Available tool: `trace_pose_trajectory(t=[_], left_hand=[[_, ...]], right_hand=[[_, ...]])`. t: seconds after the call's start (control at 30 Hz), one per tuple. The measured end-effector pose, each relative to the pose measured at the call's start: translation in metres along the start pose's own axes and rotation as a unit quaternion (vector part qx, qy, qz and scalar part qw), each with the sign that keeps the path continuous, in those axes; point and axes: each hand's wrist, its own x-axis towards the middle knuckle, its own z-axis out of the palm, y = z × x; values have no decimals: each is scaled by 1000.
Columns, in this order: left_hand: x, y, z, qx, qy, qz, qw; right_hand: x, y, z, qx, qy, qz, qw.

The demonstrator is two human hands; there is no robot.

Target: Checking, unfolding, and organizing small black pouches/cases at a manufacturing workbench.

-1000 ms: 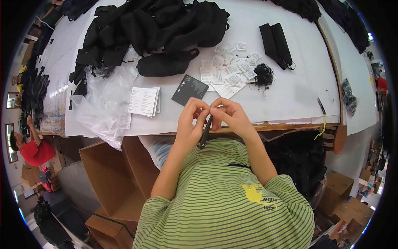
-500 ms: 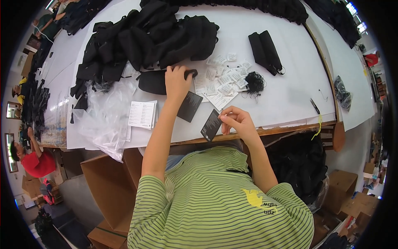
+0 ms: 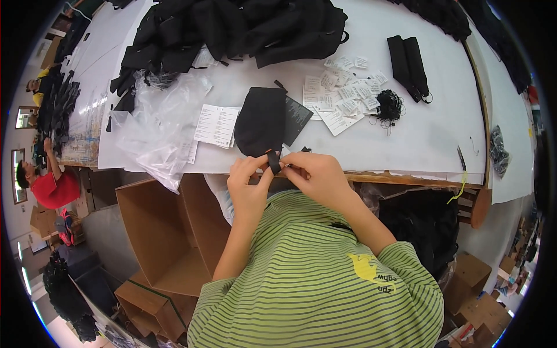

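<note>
A black fabric pouch (image 3: 261, 119) lies on the white-covered table, its narrow end toward me. A black strap loop (image 3: 273, 162) comes off that end, and my left hand (image 3: 249, 180) pinches it between thumb and fingers. Just right of the loop, my right hand (image 3: 318, 174) is closed, fingertips together close to the strap; what they pinch is too small to make out. Partly under the pouch's right side is a black card tag (image 3: 299, 119). White printed cards (image 3: 216, 124) lie left of the pouch.
Heaped black fabric pieces (image 3: 232, 29) cover the far left. White labels (image 3: 351, 95) and a tangle of black cords (image 3: 390, 106) lie right of centre. Clear plastic bags (image 3: 156, 127), a folded black pouch (image 3: 407, 66) and snips (image 3: 462, 158) surround the workspace. A cardboard box (image 3: 162, 232) stands below the table edge.
My left hand has drawn the pouch toward me and turned it, now pinching its strap. My right hand has come in to the strap; the black card tag it held is out of sight.
</note>
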Motion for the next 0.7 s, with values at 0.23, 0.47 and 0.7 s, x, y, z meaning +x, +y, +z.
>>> trace_pose_trajectory(t=[0.23, 0.47, 0.7], left_hand=[[-9, 2, -2, -133, 44, -18, 990], [-3, 27, -20, -403, 50, -107, 908], [-3, 44, -11, -319, -50, -113, 940]], right_hand=[[-5, -7, -4, 78, -20, 50, 996], [-6, 0, -33, 427, -26, 157, 890], [-3, -13, -31, 454, 16, 186, 871]])
